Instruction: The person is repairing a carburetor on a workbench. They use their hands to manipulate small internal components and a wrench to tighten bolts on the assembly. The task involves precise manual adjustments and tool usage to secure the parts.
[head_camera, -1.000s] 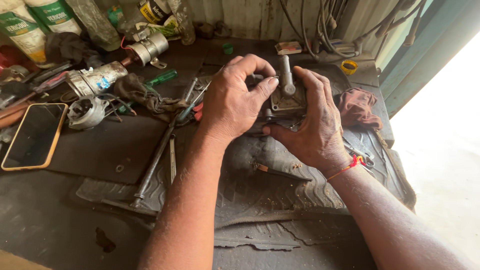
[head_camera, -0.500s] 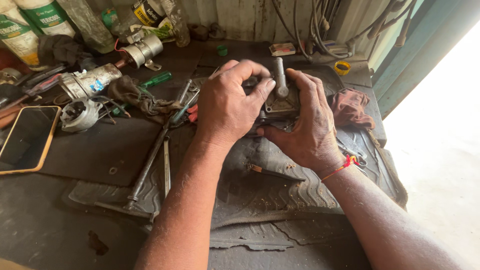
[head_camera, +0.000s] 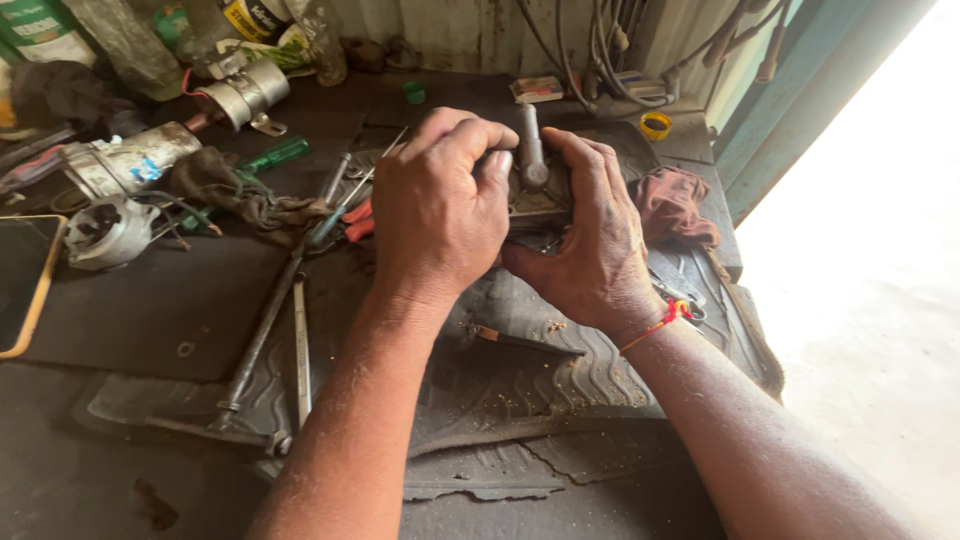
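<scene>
— Where the phone (head_camera: 25, 285) lies at the left edge of the surface (head_camera: 150, 300), what sits beside it?

— A grey housing (head_camera: 105, 232), then long rods (head_camera: 265, 330) on a ribbed rubber mat (head_camera: 560, 375).

— And the hands?

— The left hand (head_camera: 435, 215) curls over a metal part (head_camera: 535, 190) (its shaft sticks up); the right hand (head_camera: 595, 245) wraps it from the other side. A red rag (head_camera: 675, 205) lies to the right.

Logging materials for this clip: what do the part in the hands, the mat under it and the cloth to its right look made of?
Part with upright shaft: dull grey metal, grimy, probably cast. Mat: black rubber, going by its moulded ribs and torn edge. Cloth: soft reddish-brown fabric, crumpled. Left hand and right hand grip the part.
</scene>
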